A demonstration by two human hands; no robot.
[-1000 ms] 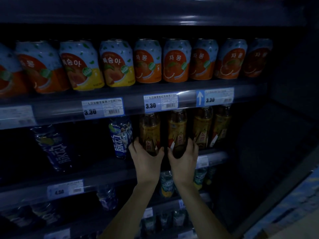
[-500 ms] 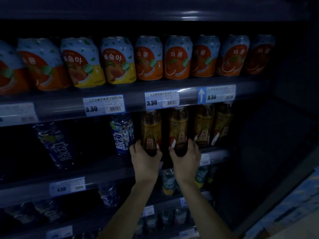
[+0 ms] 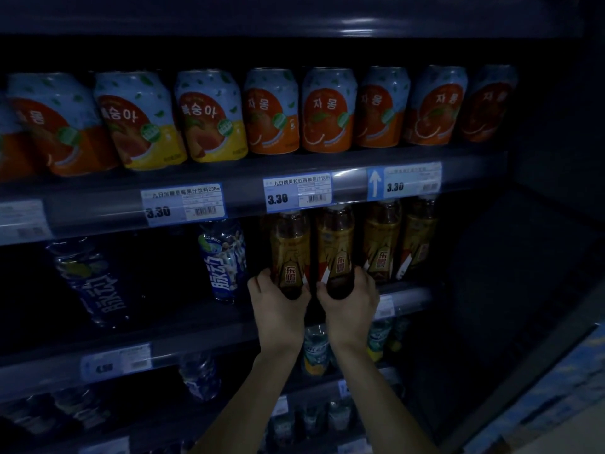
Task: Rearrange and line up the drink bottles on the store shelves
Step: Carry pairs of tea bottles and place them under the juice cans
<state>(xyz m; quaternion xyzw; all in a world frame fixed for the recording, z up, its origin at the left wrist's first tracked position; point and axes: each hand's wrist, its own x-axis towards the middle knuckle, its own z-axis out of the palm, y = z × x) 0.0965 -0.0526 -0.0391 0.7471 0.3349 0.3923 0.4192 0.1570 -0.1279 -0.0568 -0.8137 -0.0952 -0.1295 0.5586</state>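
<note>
While both arms reach to the middle shelf (image 3: 203,335), the left hand (image 3: 278,309) curls round the base of one brown bottle (image 3: 289,250) and the right hand (image 3: 352,309) round the base of its neighbour (image 3: 335,247). Both stand upright, side by side at the shelf front, between a blue bottle (image 3: 224,260) on the left and two matching bottles (image 3: 381,240) on the right. Lighting is poor: whether the gripped pair rests on the shelf cannot be told.
</note>
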